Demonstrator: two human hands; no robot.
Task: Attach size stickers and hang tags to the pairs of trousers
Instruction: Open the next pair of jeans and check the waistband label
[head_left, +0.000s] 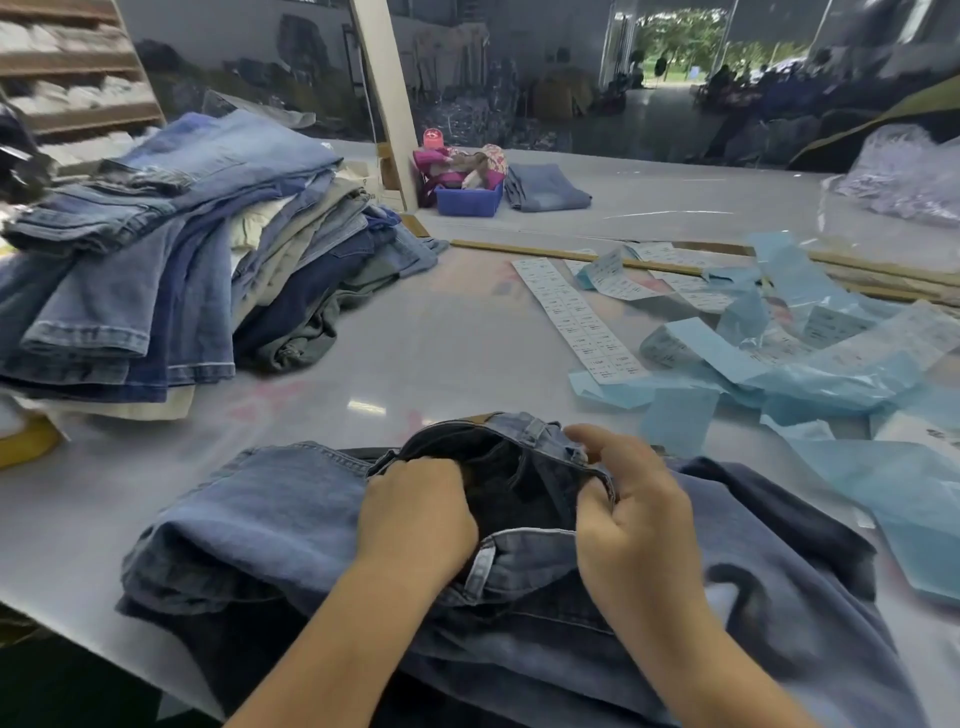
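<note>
- Blue jeans (270, 525) lie at the near edge of the grey tabletop (415, 343), waistband pulled open.
- Left hand (415, 519) curls into the opening; right hand (634, 525) pinches the waistband.
- Sticker strips (576, 322) lie right; stacked trousers (156, 270) left.

Jeans (291, 519) nearest on table (441, 338), trouser stack (171, 260) far left, sticker sheets (582, 327) right, bin (467, 200) behind

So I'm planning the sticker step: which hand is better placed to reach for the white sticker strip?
Probably the right hand. The sticker strip lies on the table's right side, beyond that hand. The left hand grips the jeans waistband and could keep it open.
</note>
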